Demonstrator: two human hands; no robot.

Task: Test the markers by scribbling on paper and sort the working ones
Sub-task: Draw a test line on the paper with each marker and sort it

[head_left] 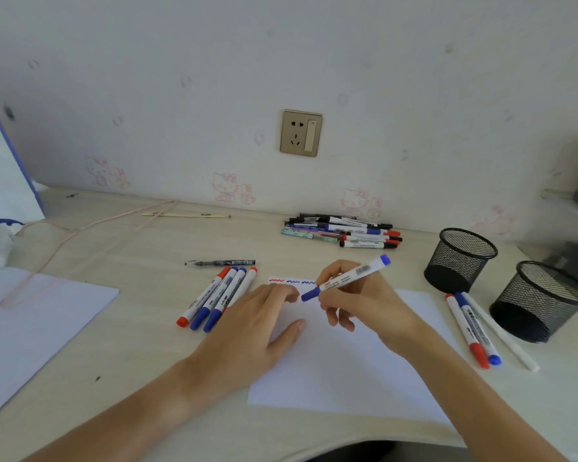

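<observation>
A white sheet of paper (341,368) lies in front of me, with one red and two blue scribbles (291,281) along its top edge. My right hand (354,303) grips a capped blue marker (344,278), cap end down just above the paper. My left hand (251,331) lies flat on the paper's left part with fingers straight. Several red and blue markers (217,296) lie in a row left of the paper. Two markers and a white barrel (477,330) lie to its right. A pile of markers and pens (344,231) sits by the wall.
Two black mesh pen cups (459,260) (541,301) stand at the right. A black pen (221,262) lies above the left row. Another white sheet (30,328) covers the left of the desk, with a pink cord (80,228) across it. Wall socket (301,133) behind.
</observation>
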